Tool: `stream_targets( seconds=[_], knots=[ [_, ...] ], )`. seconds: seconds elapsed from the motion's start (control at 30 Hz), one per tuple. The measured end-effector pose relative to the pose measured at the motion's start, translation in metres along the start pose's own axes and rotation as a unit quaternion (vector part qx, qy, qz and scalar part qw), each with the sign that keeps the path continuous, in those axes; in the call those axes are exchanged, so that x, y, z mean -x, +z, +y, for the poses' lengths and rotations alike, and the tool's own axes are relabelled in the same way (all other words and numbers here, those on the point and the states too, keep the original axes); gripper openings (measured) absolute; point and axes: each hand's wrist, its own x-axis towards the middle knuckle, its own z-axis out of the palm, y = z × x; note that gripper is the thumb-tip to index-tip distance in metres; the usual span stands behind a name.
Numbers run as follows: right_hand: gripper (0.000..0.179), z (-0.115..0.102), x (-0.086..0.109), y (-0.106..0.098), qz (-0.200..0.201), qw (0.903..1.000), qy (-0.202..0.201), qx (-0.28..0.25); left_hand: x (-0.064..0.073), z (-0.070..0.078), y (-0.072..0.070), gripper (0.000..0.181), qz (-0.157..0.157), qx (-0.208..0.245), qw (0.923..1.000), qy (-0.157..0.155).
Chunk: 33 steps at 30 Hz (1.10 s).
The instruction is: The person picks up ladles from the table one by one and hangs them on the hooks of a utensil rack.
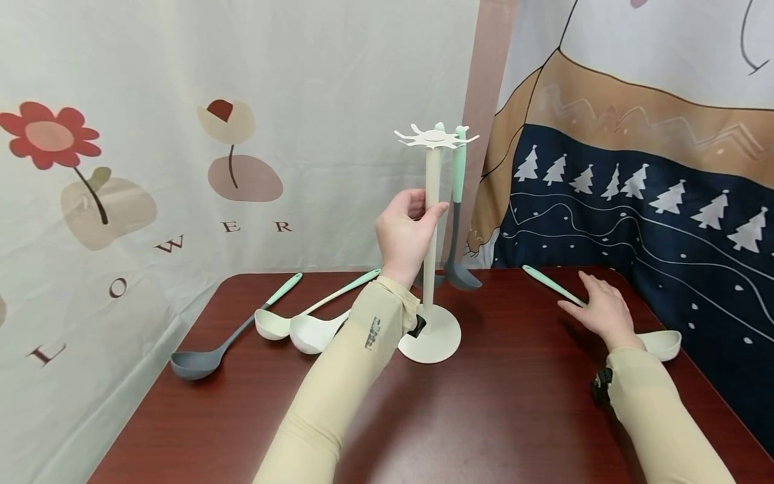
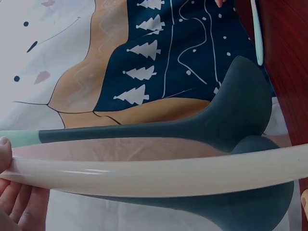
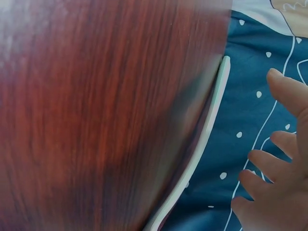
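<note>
My left hand grips the cream post of a utensil stand, fingers and thumb around it. The post runs across the left wrist view. From the stand's star-shaped top hang two grey ladles with mint handles; the nearer ladle shows best, the other is partly hidden behind the post. At the right, my right hand is over a white ladle with a mint handle, fingers spread and holding nothing. In the right wrist view, the fingers are apart from that ladle's handle.
On the left of the dark red table lie a grey ladle and two white ladles, one beside the other. My left sleeve covers part of the latter. Printed curtains stand behind and to the right.
</note>
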Motion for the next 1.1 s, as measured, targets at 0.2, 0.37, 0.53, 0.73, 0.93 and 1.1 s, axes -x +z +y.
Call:
stream_targets(
  seconds=[0.2, 0.37, 0.53, 0.73, 0.93, 1.1],
  knots=[
    [0.087, 0.004, -0.002, 0.001, -0.022, 0.9994, 0.02, 0.019, -0.001, 0.002, -0.002, 0.022, -0.017, -0.018, 0.9996, -0.008],
    [0.085, 0.007, -0.004, 0.002, -0.042, 0.9978, 0.041, 0.03, -0.002, 0.003, -0.004, 0.022, -0.027, -0.029, 0.9992, -0.009],
    [0.08, 0.009, -0.006, 0.001, -0.068, 0.9945, 0.07, 0.039, -0.003, 0.004, -0.006, 0.021, -0.038, -0.04, 0.9983, -0.016],
    [0.077, 0.012, -0.005, 0.0, -0.086, 0.9911, 0.094, 0.04, -0.003, 0.004, -0.006, 0.021, -0.044, -0.042, 0.998, -0.018],
    [0.073, 0.017, -0.005, 0.001, -0.1, 0.9887, 0.104, 0.043, -0.003, 0.006, -0.007, 0.021, -0.045, -0.043, 0.9979, -0.017],
    [0.069, 0.02, -0.004, 0.0, -0.108, 0.987, 0.112, 0.043, -0.003, 0.007, -0.008, 0.021, -0.048, -0.043, 0.9978, -0.017]
  ],
)
